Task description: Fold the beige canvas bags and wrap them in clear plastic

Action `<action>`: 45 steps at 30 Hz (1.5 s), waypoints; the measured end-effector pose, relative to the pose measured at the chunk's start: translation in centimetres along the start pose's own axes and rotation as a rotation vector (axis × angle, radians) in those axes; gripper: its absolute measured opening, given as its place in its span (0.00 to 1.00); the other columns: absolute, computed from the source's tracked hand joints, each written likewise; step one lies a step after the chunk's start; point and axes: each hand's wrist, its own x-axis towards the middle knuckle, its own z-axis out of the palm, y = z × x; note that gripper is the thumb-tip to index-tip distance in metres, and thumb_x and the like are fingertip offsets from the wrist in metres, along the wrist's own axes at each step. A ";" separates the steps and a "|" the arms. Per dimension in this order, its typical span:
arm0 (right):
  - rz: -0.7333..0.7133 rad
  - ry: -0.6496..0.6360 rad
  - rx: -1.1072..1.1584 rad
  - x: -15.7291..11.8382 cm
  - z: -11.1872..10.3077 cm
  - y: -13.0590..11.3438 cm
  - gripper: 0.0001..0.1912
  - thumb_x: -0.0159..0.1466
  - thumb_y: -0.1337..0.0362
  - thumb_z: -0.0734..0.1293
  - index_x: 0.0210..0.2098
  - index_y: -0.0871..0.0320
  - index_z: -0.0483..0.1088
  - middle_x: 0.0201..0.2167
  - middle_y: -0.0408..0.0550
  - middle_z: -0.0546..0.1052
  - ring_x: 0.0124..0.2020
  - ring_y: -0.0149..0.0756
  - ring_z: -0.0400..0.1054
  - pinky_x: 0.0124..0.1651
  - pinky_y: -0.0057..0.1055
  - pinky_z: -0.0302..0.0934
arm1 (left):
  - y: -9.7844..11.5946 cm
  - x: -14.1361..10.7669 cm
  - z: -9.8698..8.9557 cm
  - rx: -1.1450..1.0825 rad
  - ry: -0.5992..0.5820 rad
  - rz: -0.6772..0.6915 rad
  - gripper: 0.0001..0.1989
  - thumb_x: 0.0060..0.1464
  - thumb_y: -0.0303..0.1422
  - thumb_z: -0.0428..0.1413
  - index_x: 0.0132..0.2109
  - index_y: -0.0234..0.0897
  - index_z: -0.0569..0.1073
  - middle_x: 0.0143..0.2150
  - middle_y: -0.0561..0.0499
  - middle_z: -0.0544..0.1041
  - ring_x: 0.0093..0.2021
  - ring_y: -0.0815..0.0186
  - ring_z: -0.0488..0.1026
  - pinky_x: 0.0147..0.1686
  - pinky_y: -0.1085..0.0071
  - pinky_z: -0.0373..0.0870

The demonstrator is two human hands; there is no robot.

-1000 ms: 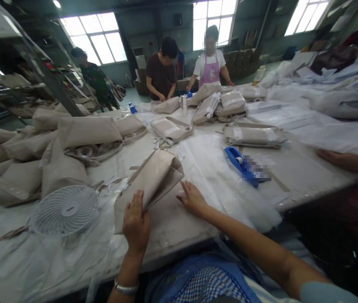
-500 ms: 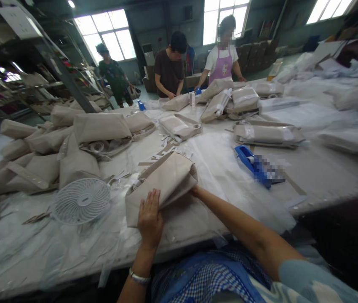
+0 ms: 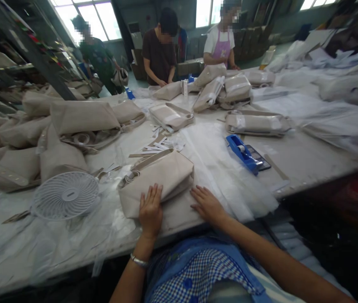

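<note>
A beige bag (image 3: 172,174), folded over on itself, lies in front of me with a rolled strap showing at its left end. My left hand (image 3: 151,208) rests flat on the bag's near side, fingers stretched out. Beside the bag's lower right corner is my right hand (image 3: 209,204), open, fingers spread, laid over the near part of the beige material or the table; which one I cannot tell. Neither hand is closed round anything.
A white fan (image 3: 66,195) stands left of the bag. More beige bags (image 3: 84,118) are piled at the left. Paper strips (image 3: 156,145) lie behind the bag. On the right are clear plastic sheets (image 3: 210,147), a blue tape dispenser (image 3: 242,153) and a phone (image 3: 259,158). Several people stand beyond.
My right hand has come out from behind the bag's right end, down and toward me, and now lies open. My left hand stays on the bag. The whole view has shifted.
</note>
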 end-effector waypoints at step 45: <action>0.033 -0.223 0.702 23.8 -4.0 -4.3 0.25 0.64 0.46 0.64 0.52 0.58 0.68 0.40 0.49 0.80 0.39 0.35 0.74 0.40 0.29 0.67 | -6.1 -2.4 -0.5 0.054 0.025 0.282 0.30 0.62 0.17 0.43 0.67 0.41 0.63 0.66 0.48 0.67 0.69 0.61 0.59 0.68 0.52 0.59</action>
